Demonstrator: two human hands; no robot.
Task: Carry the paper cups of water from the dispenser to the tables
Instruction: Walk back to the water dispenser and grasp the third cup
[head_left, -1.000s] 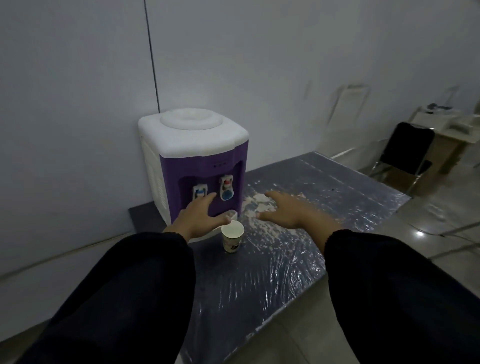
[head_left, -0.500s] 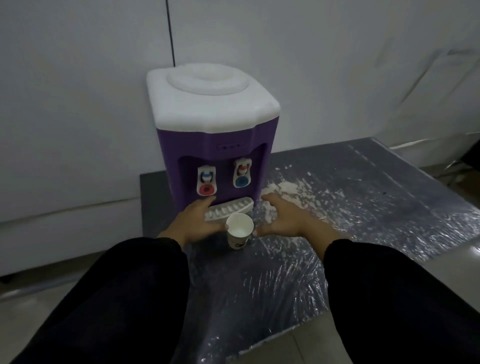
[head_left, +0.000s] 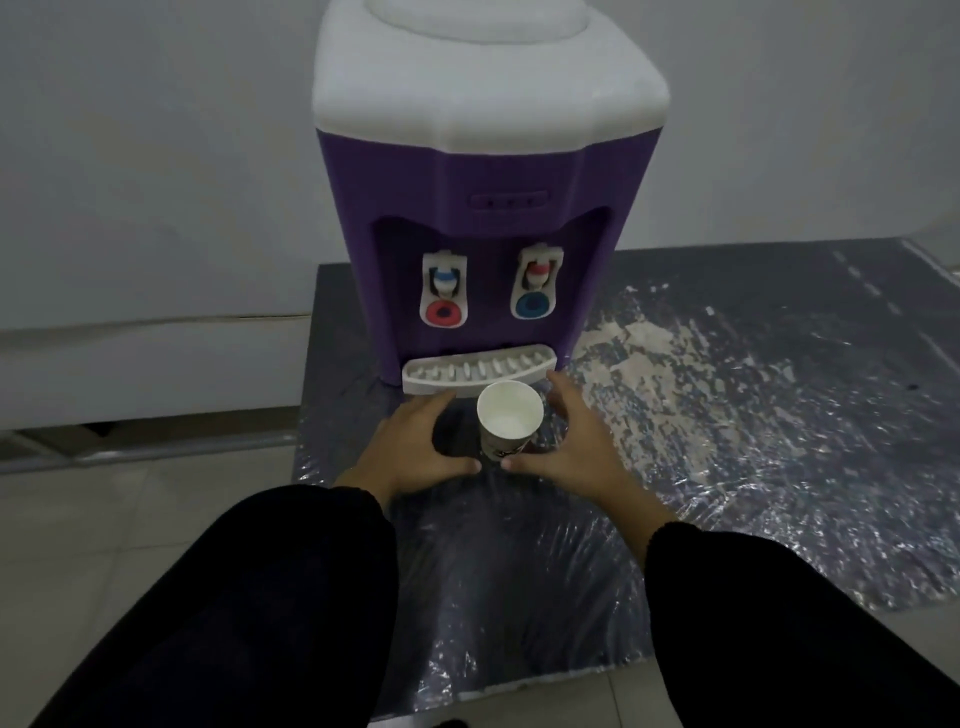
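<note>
A white paper cup (head_left: 509, 415) stands upright on the plastic-wrapped low table (head_left: 753, 467), just in front of the drip tray (head_left: 478, 371) of a purple and white water dispenser (head_left: 483, 208). A little water shows in the cup's bottom. My left hand (head_left: 415, 452) curves beside the cup on its left, fingers apart, thumb tip near the cup's base. To the cup's right my right hand (head_left: 576, 447) is cupped the same way, its thumb close to the base. Whether either hand touches the cup is unclear.
The dispenser has a red tap (head_left: 443, 291) on the left and a blue tap (head_left: 535, 283) on the right. A white wall rises behind. Tiled floor (head_left: 130, 519) lies to the left of the table.
The view has moved closer to the dispenser and tilted down. Both hands have drawn in from either side until they flank the cup.
</note>
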